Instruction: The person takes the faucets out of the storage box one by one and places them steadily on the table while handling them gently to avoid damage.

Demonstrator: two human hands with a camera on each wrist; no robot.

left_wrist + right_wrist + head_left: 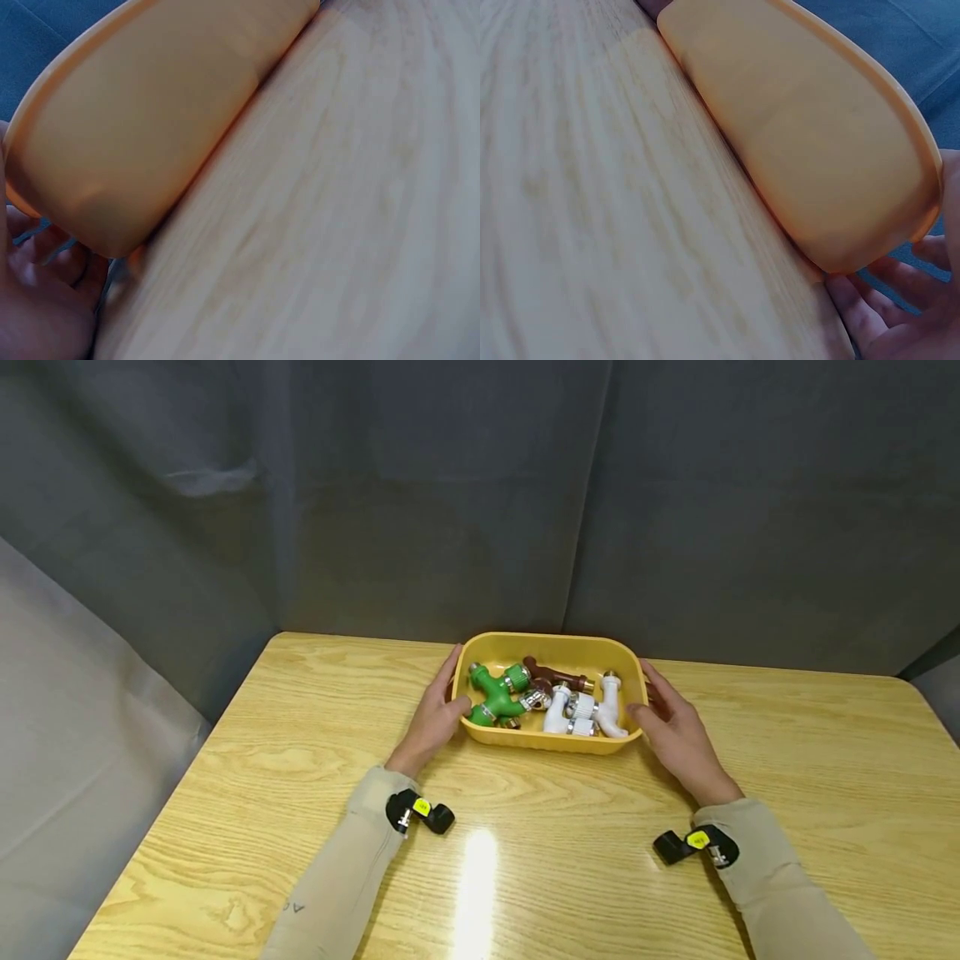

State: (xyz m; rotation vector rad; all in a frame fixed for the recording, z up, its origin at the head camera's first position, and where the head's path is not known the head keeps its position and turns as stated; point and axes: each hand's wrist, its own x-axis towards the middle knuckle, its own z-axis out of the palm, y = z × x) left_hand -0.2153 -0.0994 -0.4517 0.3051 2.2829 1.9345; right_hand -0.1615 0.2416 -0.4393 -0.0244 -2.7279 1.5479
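A yellow plastic tub (555,742) stands near the table's far edge, with both hands at its ends. My left hand (433,720) grips the left end, its thumb over the rim and its fingers along the outer wall. At the opposite end my right hand (681,742) holds the tub the same way. Inside lie several water taps: green taps (496,695) on the left, a brown tap (550,672) at the back and white taps (609,703) on the right. Both wrist views show the tub's outer wall (150,105) close against the wood, with fingers curled at its lower corner.
The wooden table (300,710) spreads out on both sides and in front of the tub. A dark grey curtain (435,510) hangs right behind the far edge, and a lighter cloth (67,735) hangs at the left.
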